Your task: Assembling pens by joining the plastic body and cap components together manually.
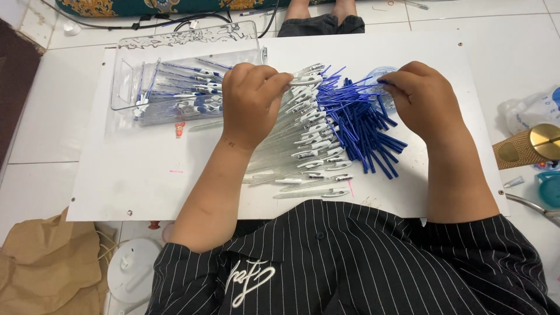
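My left hand (252,99) pinches the white-clipped end of a clear pen barrel (305,80) above a heap of clear pen barrels (291,146) lying on a white board (146,186). My right hand (423,99) grips the far end of a thin blue ink refill (350,86) that points toward that barrel. Under the right hand lies a pile of blue refills (364,131). The refill's tip seems close to the barrel's mouth, but I cannot tell whether it is inside.
A clear plastic tray (125,87) at the board's far left holds several assembled blue-and-white pens. A brown bag (46,262) and a white lid (131,271) lie on the tiled floor at the left. A gold-topped bottle (539,143) and a plastic bag (534,111) sit at the right. Another person's knees (321,17) show at the top.
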